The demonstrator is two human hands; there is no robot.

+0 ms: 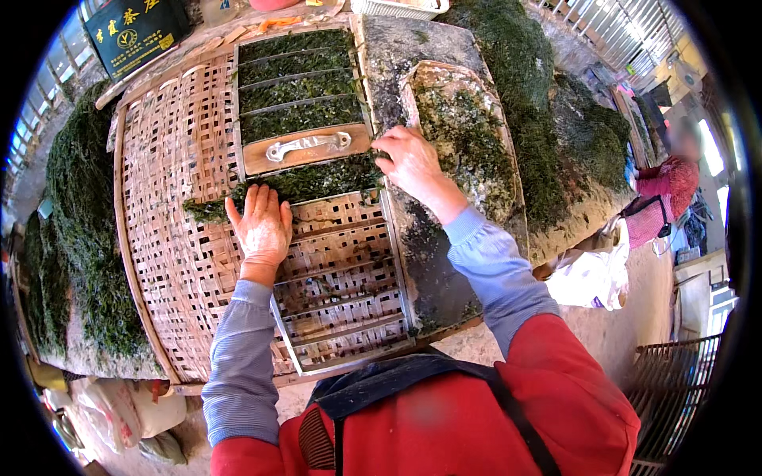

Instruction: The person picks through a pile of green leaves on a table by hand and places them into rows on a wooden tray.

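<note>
My left hand (260, 226) lies flat with its fingers apart, the tips against the near edge of a strip of dark green seaweed (313, 182). Some of that strip spills left past a metal frame (389, 238) with crossbars. At the frame's right rail, my right hand (413, 165) is closed, thumb and forefinger bent together beside the strip's end; what they pinch is too small to make out. Just beyond the strip, a wooden board with a metal handle (308, 146) lies across the frame. Seaweed fills the frame's far sections, while woven strips show through its near ones.
The frame rests on a woven bamboo mat (175, 159). A seaweed-strewn tray (460, 135) stands on the right, beside a large seaweed heap (508, 71). More seaweed (87, 230) is piled left, near a dark green box (135, 36). A person in pink (663, 190) is at far right.
</note>
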